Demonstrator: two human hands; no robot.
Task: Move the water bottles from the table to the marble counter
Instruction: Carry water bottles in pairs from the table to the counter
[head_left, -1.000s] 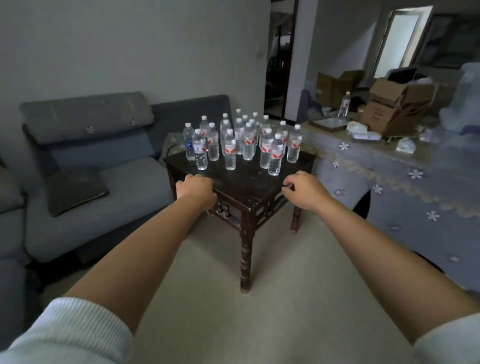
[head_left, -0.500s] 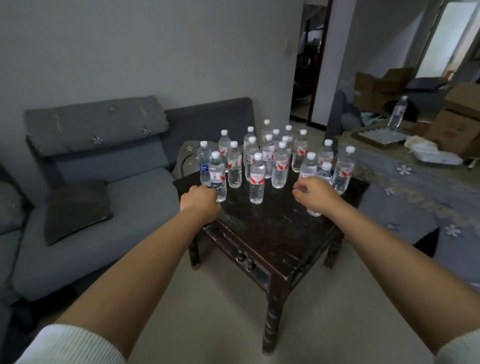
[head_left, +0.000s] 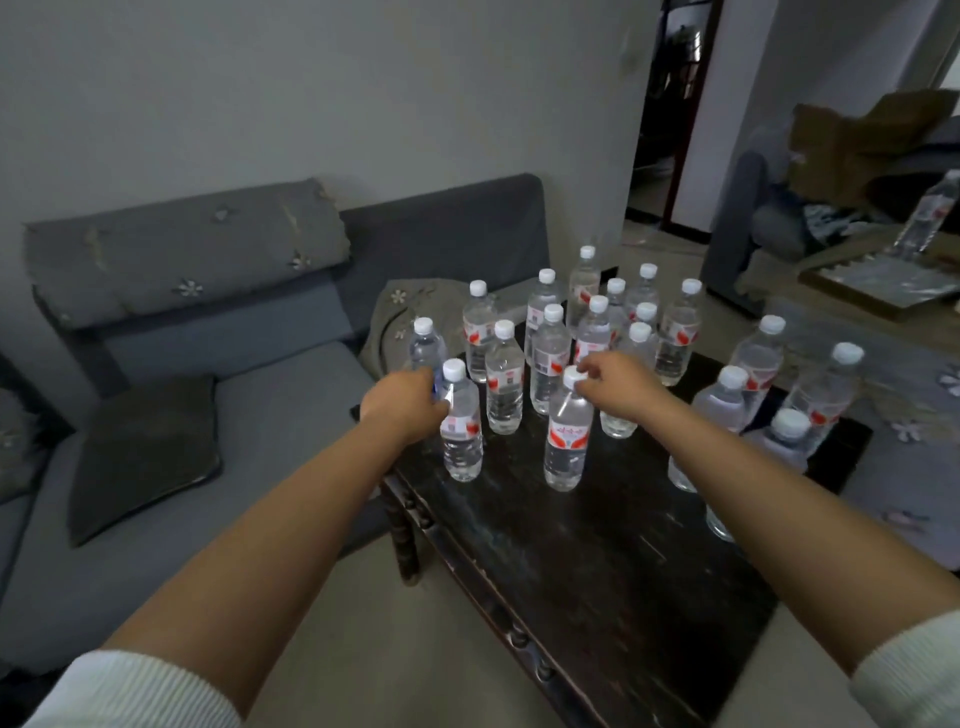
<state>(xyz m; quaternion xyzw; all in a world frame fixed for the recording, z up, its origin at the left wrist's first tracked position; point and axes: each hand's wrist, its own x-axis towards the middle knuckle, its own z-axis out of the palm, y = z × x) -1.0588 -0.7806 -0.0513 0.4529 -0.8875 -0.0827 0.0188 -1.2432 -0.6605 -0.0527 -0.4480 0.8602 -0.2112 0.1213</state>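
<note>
Because the water bottles (head_left: 550, 358) stand packed close on the dark table (head_left: 597, 561), a quick pull could knock neighbours over. The left hand (head_left: 405, 402) wraps its grip round a blue-label bottle (head_left: 427, 345); the right hand (head_left: 618, 384) reaches between bottles, its grip unclear.

water bottles (head_left: 550, 358) upright on bench (head_left: 597, 561), centre-right of frame | sofa (head_left: 223, 395) left of bench | cushion (head_left: 143, 452) on sofa, lower left

Bare forearms, white ribbed sleeves (head_left: 140, 691) pushed up both arms
</note>
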